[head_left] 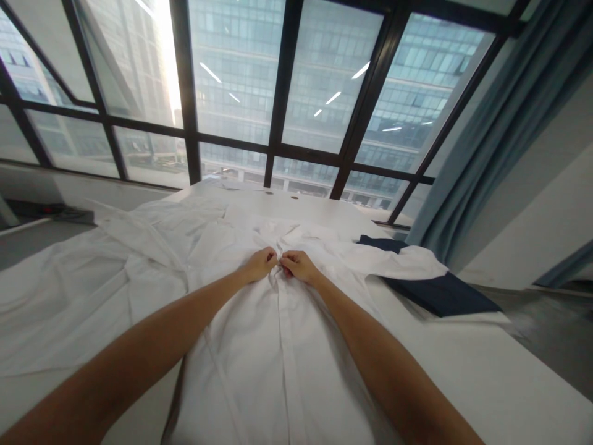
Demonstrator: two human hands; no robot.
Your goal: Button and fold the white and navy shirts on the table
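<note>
White shirt (259,346) placket pinched by left hand (260,264) and right hand (299,266), fingertips meeting

matt white cloth shirt (278,346), creased; smooth white table (486,371); dark blue cloth (445,293).

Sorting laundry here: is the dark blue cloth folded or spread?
Folded: the dark blue cloth lies as a flat, straight-edged rectangle, partly under the white shirt.

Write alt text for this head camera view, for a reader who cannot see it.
Two bare hands, left hand and right hand, pinch the front placket of a white shirt spread flat on a white table. A folded dark blue cloth lies to the right, before large windows.
</note>
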